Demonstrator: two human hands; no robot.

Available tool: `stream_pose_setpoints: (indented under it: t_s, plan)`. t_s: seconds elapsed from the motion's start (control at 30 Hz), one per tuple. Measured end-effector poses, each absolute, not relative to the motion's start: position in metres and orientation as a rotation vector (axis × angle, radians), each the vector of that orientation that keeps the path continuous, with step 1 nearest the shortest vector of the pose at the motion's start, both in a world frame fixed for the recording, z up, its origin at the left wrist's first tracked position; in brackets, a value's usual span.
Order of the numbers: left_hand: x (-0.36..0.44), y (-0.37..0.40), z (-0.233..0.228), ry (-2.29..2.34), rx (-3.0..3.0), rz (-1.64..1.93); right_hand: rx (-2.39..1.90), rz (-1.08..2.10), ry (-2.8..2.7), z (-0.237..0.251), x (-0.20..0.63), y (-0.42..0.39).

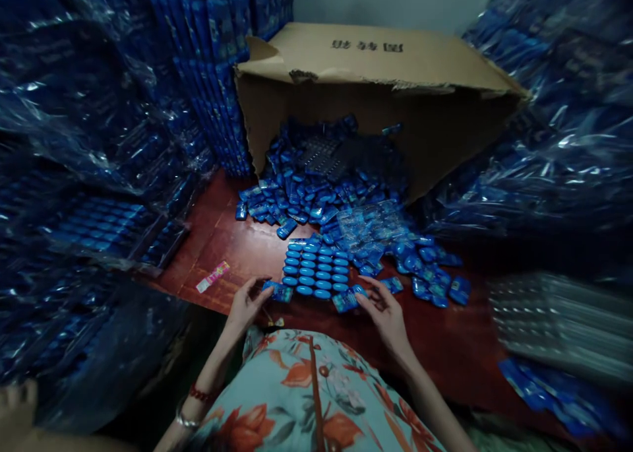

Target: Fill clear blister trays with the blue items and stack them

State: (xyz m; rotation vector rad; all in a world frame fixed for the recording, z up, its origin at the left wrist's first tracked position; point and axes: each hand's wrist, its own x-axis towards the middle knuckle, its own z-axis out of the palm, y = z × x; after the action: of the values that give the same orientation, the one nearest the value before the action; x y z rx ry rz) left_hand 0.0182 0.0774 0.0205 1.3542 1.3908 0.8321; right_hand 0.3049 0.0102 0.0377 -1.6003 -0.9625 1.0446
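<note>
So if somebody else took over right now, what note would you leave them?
Left hand: pinches one small blue plastic piece beside the tray.
Right hand: fingers on another blue piece at the tray's near right corner.
Clear plastic tray on the red-brown table: rows mostly filled with blue pieces.
Tipped brown cardboard box: a big loose pile spills from it, unsorted.
Empty clear trays wait at right.

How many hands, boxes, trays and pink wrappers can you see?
Hands: 2, the left hand and the right hand
Cardboard box: 1
Filled tray of blue pieces: 1
Pink wrapper: 1
Total: 5
</note>
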Motion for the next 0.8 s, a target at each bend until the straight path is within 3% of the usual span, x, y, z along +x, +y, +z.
stream_pose_setpoints:
  t_s: [0.1,0.2,0.37,0.5,0.8]
  plan:
    - [0.023,0.074,0.022,1.418,1.655,0.876,-1.547,1.191,-0.757,0.034,0.304,0.007]
    - [0.025,0.071,0.021,1.313,1.974,0.896,-1.572,1.123,-0.777,0.029,0.306,0.001]
    - [0.019,0.073,0.016,1.154,2.260,0.881,-1.638,0.624,-1.419,0.023,0.307,-0.014]
    - [0.014,0.078,0.009,1.079,2.357,0.951,-1.516,0.410,-1.940,0.021,0.305,-0.017]
    - [0.016,0.072,0.003,0.974,2.459,0.965,-1.601,0.375,-2.409,0.040,0.308,0.004]
